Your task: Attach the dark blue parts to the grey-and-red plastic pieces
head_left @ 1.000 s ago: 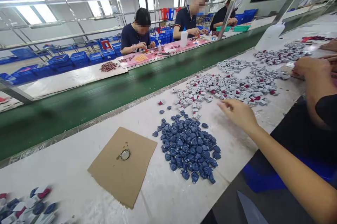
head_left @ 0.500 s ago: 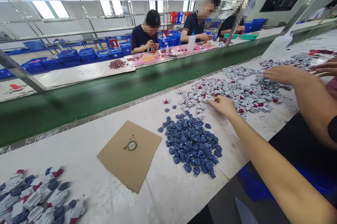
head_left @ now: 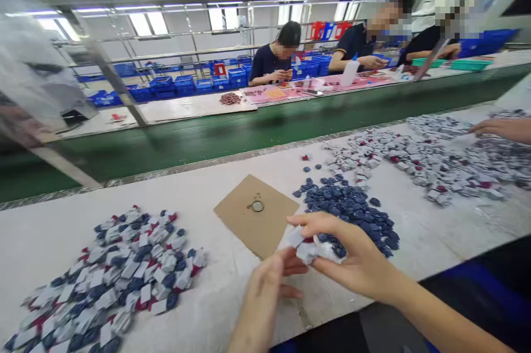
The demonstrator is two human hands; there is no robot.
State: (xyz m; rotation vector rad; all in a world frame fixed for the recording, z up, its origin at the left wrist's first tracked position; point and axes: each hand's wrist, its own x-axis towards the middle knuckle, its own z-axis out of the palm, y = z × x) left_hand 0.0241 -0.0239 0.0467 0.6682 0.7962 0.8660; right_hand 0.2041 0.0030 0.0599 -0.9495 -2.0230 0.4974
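My right hand (head_left: 352, 256) is closed with thumb and fingers around small white plastic pieces (head_left: 307, 252) with dark red parts, above the near edge of the bench. My left hand (head_left: 265, 292) reaches up beside them, fingertips at the pieces. Blur hides whether it grips one. Just behind my right hand lies a pile of dark blue plastic pieces (head_left: 352, 203), partly covered by it. A brown cardboard square (head_left: 236, 217) lies to the left, with a bottle cap (head_left: 258, 206) on it.
A heap of white, red and blue pieces (head_left: 124, 264) lies at left. More white-and-red pieces (head_left: 440, 165) spread at right, near another person's hand (head_left: 506, 129). Beyond the bench runs a green conveyor belt (head_left: 199, 145); several people work across it.
My right hand has left the white-and-red heap with pieces in it and come back toward me. My left hand has come into view. The view has turned left.
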